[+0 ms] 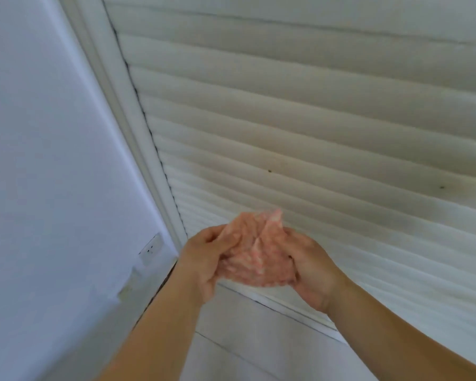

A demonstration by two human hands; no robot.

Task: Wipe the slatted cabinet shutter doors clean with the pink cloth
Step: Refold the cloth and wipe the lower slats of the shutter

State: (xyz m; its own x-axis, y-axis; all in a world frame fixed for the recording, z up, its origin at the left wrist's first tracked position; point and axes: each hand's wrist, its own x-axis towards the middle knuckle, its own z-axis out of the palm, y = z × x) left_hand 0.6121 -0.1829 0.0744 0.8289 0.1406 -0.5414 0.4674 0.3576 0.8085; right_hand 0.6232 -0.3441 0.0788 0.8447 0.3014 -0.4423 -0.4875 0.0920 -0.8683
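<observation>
The pink cloth (254, 251) is bunched between both hands, held in front of the lower part of the shutter (313, 127); it is blurred, so its folds cannot be made out. The left hand (204, 259) grips its left side with curled fingers, and the right hand (311, 268) grips its right side, thumb over the fabric. The shutter's pale horizontal slats fill the view behind, with two small dark specks (270, 171) on them. Left of the shutter runs its frame (127, 111), then a white wall (39, 160) carrying a socket (151, 248).
</observation>
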